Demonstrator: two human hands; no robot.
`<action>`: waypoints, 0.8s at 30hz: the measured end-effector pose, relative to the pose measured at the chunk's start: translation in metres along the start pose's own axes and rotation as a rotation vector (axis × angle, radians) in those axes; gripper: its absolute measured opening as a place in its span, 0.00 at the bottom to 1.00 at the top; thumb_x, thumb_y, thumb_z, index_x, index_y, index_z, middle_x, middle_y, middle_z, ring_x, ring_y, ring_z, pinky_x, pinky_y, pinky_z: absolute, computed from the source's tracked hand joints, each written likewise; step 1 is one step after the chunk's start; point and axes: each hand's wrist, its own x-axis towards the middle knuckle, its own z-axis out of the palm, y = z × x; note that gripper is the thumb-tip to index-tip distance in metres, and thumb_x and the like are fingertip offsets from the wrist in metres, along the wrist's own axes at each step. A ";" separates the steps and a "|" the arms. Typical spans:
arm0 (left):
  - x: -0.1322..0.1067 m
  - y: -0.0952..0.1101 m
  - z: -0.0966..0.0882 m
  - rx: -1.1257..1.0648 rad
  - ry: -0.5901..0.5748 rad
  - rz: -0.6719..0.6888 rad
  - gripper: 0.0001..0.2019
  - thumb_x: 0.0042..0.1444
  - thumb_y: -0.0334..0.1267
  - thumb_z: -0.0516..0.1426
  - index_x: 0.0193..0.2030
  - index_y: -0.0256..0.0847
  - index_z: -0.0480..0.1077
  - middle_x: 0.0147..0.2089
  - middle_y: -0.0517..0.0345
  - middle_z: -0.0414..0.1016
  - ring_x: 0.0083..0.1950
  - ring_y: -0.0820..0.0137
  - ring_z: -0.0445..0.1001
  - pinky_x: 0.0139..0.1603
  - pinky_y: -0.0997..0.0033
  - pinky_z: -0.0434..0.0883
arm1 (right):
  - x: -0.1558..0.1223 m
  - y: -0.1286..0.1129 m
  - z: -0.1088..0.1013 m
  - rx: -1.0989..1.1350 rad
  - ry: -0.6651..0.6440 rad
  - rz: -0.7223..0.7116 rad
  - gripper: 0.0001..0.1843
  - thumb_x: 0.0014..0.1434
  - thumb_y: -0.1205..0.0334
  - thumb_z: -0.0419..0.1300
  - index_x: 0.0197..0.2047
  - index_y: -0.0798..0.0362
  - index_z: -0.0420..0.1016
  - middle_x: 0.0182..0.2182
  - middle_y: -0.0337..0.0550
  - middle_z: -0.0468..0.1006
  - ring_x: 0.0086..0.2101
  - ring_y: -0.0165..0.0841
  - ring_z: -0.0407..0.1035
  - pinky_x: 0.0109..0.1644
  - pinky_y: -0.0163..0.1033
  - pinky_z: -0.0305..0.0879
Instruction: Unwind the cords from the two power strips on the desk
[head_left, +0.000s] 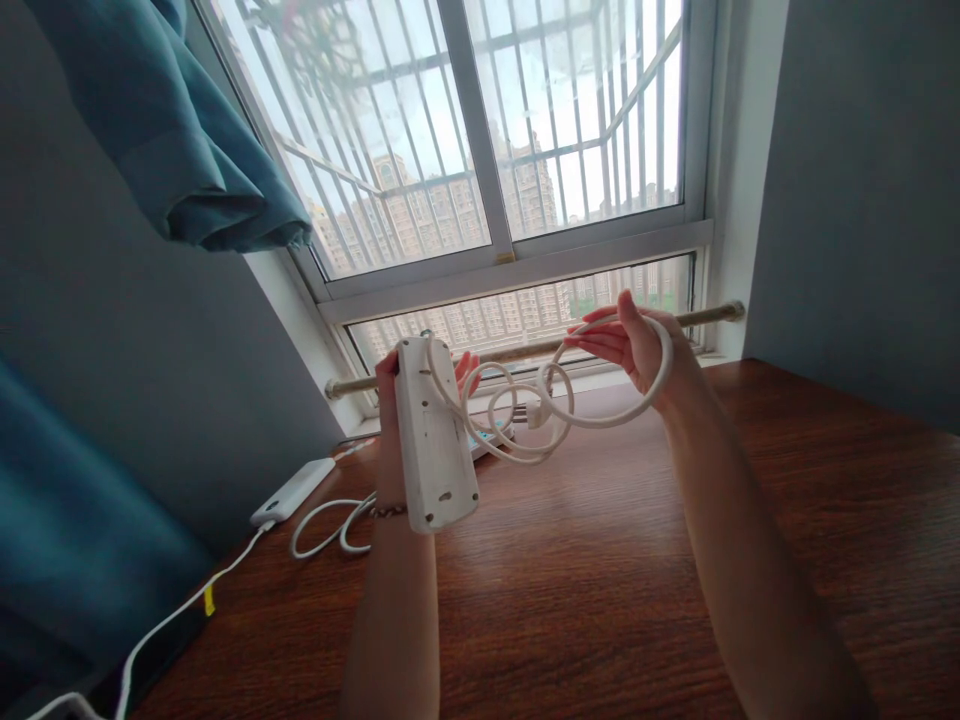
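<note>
My left hand [386, 380] grips a white power strip [436, 440], its screwed underside facing me; most of the fingers are hidden behind it. From the strip's far end a white cord [517, 455] runs out in several loose coils above the table. My right hand [626, 340] reaches through the largest loop with thumb up and fingers stretched out, the cord resting round it near the wrist. Among the coils hangs a white plug [534, 412] with metal prongs.
Behind the coils, another power strip [491, 440] lies on the brown wooden table [555, 600]. A white adapter [294, 492] with cables lies at the left. Beyond are a metal rail [712, 315] and a barred window [585, 240]; a blue curtain [195, 150] hangs upper left.
</note>
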 end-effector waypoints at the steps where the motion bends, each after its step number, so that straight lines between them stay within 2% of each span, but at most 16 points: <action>1: 0.001 0.001 0.002 -0.021 0.003 -0.053 0.17 0.47 0.52 0.57 0.39 0.43 0.65 0.42 0.54 0.72 0.54 0.51 0.66 0.48 0.54 0.71 | 0.001 0.002 0.001 0.017 0.001 0.006 0.29 0.50 0.40 0.57 0.33 0.63 0.69 0.30 0.55 0.74 0.33 0.38 0.72 0.40 0.40 0.71; 4: 0.002 0.006 0.010 -0.036 0.028 -0.228 0.18 0.44 0.51 0.57 0.37 0.39 0.66 0.45 0.47 0.71 0.54 0.51 0.66 0.46 0.58 0.72 | 0.001 0.005 0.006 0.067 0.014 0.035 0.27 0.52 0.42 0.57 0.32 0.64 0.69 0.29 0.56 0.74 0.33 0.38 0.72 0.40 0.40 0.71; 6: 0.000 0.008 0.016 -0.018 0.035 -0.263 0.19 0.43 0.51 0.56 0.35 0.38 0.67 0.46 0.45 0.71 0.53 0.52 0.67 0.45 0.61 0.72 | 0.001 0.005 0.009 0.105 0.040 0.050 0.26 0.53 0.43 0.57 0.31 0.64 0.69 0.28 0.56 0.74 0.33 0.38 0.72 0.40 0.39 0.71; 9: -0.006 0.007 0.024 0.020 0.024 -0.235 0.20 0.45 0.52 0.55 0.38 0.36 0.68 0.46 0.43 0.71 0.52 0.54 0.68 0.44 0.63 0.72 | 0.001 0.002 0.012 0.161 0.078 0.057 0.25 0.54 0.45 0.56 0.31 0.64 0.69 0.28 0.57 0.74 0.34 0.38 0.72 0.40 0.38 0.71; 12: -0.010 0.004 0.028 0.031 0.025 -0.210 0.20 0.47 0.51 0.54 0.39 0.36 0.69 0.44 0.45 0.73 0.51 0.54 0.69 0.47 0.61 0.71 | 0.001 0.000 0.012 0.184 0.091 0.053 0.24 0.56 0.47 0.55 0.31 0.65 0.69 0.29 0.58 0.74 0.35 0.38 0.72 0.40 0.37 0.71; 18: -0.014 0.003 0.033 0.053 -0.040 -0.181 0.22 0.46 0.54 0.52 0.36 0.35 0.70 0.46 0.42 0.72 0.54 0.56 0.67 0.48 0.64 0.70 | -0.001 0.011 0.013 0.150 0.030 0.120 0.15 0.58 0.59 0.54 0.32 0.66 0.68 0.29 0.59 0.74 0.34 0.39 0.72 0.41 0.39 0.71; 24: -0.024 0.002 0.040 0.039 -0.042 -0.121 0.21 0.46 0.53 0.51 0.35 0.36 0.71 0.41 0.46 0.75 0.55 0.56 0.66 0.47 0.64 0.71 | 0.001 0.031 0.027 0.257 0.166 0.202 0.09 0.57 0.71 0.47 0.30 0.67 0.66 0.26 0.59 0.73 0.32 0.37 0.72 0.40 0.36 0.70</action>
